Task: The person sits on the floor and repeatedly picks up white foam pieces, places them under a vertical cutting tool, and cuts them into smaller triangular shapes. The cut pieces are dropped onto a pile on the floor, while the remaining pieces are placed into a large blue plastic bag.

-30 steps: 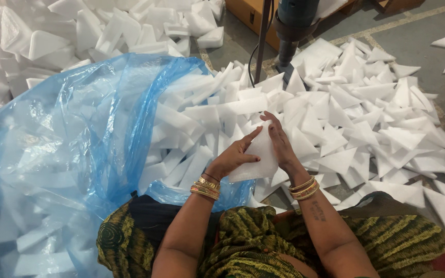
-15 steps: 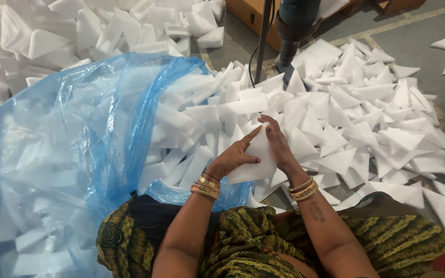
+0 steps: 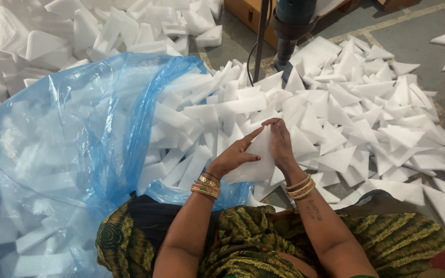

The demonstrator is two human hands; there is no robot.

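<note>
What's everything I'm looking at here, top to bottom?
foam triangles: too many to count, white, heaped on the floor ahead and right
held foam stack: count unclear, white, pressed between both hands
plastic bag: one, clear blue, left, part-filled with foam pieces
machine post: one, dark, top centre
floor: grey, top right
bangles: gold, both wrists
left hand: one, on the stack
right hand: one, on the stack

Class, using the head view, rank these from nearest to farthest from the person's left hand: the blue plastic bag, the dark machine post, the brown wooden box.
From the left hand:
1. Blue plastic bag, just to its left and below.
2. Dark machine post, beyond the foam pile, upper middle.
3. Brown wooden box, at the top edge behind the post; close to the post's distance, so this order is tentative.
</note>
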